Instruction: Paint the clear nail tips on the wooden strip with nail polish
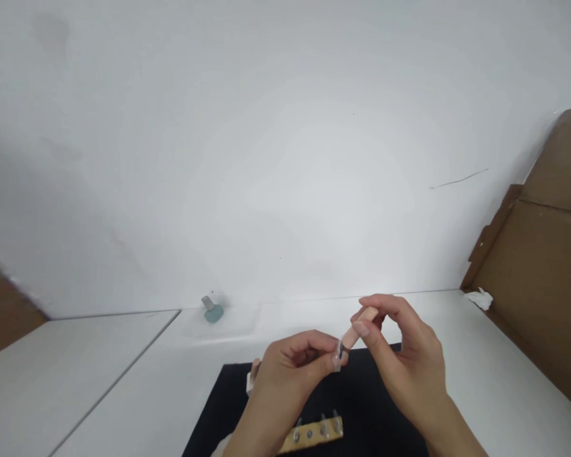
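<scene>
My left hand [297,365] pinches a small clear piece [337,363], which looks like a false nail tip, between thumb and fingers. In the fingers of my right hand [404,355] is a pale pink, square-sided handle [356,330] that slants down to the left. Its dark, thin end meets the clear piece; it resembles a nail polish brush. Below the hands, a yellow strip [332,429] with several clear nail tips standing on it lies on a black mat [361,406]. A small white and brownish object [250,382] is partly hidden behind my left hand.
On the white table [137,374] a teal bottle with a grey cap [213,310] stands at the back left, near the white wall [285,158]. A crumpled white tissue [479,298] lies at the right, against a brown cardboard panel [542,266]. Brown board [4,311] also shows at left.
</scene>
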The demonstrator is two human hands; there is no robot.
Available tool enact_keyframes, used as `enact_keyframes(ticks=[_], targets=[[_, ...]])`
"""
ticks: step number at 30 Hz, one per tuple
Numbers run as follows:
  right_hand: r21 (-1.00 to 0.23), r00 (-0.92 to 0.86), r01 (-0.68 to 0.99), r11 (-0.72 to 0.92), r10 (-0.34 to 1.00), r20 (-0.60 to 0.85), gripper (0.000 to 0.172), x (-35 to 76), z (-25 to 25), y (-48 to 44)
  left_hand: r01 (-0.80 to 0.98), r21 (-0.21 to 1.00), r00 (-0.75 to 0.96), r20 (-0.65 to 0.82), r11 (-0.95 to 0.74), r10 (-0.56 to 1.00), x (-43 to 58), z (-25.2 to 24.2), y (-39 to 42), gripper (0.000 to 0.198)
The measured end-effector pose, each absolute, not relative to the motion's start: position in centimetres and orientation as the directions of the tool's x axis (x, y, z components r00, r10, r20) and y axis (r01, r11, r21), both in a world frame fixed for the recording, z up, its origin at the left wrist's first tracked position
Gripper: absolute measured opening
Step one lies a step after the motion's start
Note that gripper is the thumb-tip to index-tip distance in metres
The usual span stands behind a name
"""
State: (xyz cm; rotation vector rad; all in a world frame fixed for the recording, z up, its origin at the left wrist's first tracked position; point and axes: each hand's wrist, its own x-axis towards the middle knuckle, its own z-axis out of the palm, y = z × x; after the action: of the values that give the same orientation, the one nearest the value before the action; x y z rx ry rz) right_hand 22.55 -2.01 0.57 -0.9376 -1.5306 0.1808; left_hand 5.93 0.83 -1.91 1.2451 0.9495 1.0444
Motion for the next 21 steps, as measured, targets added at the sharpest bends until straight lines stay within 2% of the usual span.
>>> enact_keyframes(ticks=[4, 8, 13, 21], targets=[[-0.635, 0.243, 0.476, 0.609, 0.602, 0.760, 0.011, 22.4, 0.2, -1.8, -0.124, 0.992, 0.244, -0.003, 0.034, 0.970, 5.9, -2.3, 0.7, 0.007], [-0.682, 0.349, 0.472, 0.559, 0.592, 0.727, 0.010, 22.6, 0.3, -1.9, -0.077, 0.997, 0.227, -0.013, 0.031, 0.974, 5.6, -2.6, 1.0, 0.009], [-0.683, 0.321, 0.433, 0.588, 0.608, 0.726, 0.013, 22.6, 0.5, -1.9, -0.099, 0.994, 0.234, -0.010, 0.034, 0.972, 5.8, -2.6, 1.3, 0.010], [-0.679, 0.295, 0.403, 0.613, 0.615, 0.731, 0.013, 22.3, -0.2, -2.0, -0.018, 1.000, 0.215, 0.029, -0.026, 0.976, 5.9, -3.0, 1.2, 0.005]])
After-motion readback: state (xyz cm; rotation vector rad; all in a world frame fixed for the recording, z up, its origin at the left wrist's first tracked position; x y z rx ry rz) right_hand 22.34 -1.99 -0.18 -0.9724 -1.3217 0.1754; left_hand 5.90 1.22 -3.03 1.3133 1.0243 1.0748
